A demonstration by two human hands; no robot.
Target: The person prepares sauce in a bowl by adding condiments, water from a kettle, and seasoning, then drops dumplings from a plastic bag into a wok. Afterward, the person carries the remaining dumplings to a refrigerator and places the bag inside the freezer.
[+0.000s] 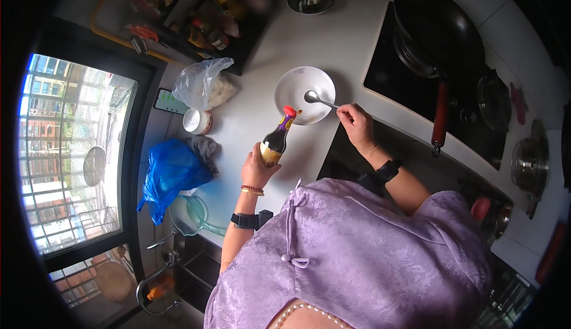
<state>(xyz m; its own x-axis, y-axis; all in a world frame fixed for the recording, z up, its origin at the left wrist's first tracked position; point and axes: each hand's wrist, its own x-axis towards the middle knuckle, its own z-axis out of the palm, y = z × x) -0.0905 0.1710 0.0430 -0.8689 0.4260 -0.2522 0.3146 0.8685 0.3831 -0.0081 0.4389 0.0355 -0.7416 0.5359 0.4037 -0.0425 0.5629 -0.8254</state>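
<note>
My left hand [257, 168] is wrapped round the lower part of a dark sauce bottle [275, 140] with a purple neck label and a red cap. The bottle tilts toward a white bowl [288, 85], its top at the bowl's near rim. In my right hand [355, 124], fingers pinch the handle of a metal spoon [311, 96]. The spoon's head is over the inside of the bowl. A little brownish matter shows in the bowl near the bottle's mouth; I cannot make out what it is.
Left of the bowl are a clear plastic bag [205, 85], a phone [171, 101], a small white tub [197, 121] and a blue bag [175, 171]. A teal strainer [189, 215] sits near the sink. On the right, a wok [439, 29] rests on the cooktop, handle pointing my way.
</note>
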